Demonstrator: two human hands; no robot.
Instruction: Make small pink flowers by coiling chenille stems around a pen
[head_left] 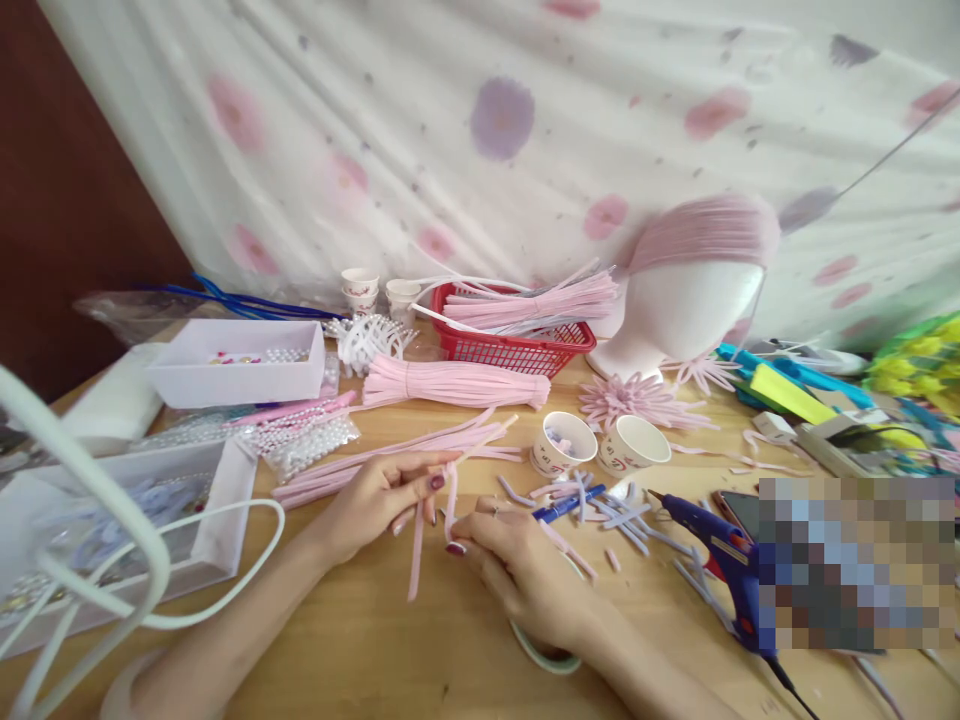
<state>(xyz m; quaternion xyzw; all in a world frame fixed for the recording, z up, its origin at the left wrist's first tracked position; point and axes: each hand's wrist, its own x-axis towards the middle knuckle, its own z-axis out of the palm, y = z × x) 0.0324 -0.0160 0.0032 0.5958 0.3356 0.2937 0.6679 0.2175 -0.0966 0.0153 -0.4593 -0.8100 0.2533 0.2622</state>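
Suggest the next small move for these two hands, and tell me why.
I'd probably have the right hand wrap the fuzzy pale-pink pipe cleaner snugly around the thin pale stick: the left hand seems to pinch both where they meet, the right fingertips are at the strand's lower part, and a similar pink length hangs free beside it.

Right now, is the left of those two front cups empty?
Not empty: the left cup holds small purplish pieces, visible inside its rim. How deep, I cannot tell.
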